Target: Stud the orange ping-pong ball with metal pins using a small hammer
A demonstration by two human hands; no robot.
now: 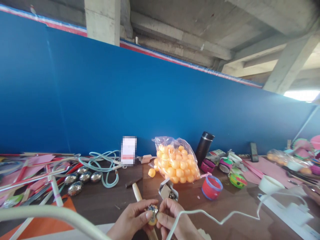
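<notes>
My left hand (137,216) is closed around a small orange ball (152,222), its top covered in shiny silver pieces. The fingertips of my right hand (174,216) are pinched together against the ball's right side; whatever is between them is too small or hidden to make out. Just beyond the fingers stands an open small box (165,191) with shiny metal bits inside. A pale wooden stick (136,192) lies on the table, running under my hands.
Behind sits a clear bag of orange balls (178,163), with one loose ball (151,172) beside it. Several silver-covered balls (75,188) lie left. A red and blue tape roll (212,188) and black flask (204,146) stand right. A white cable (212,217) crosses the foreground.
</notes>
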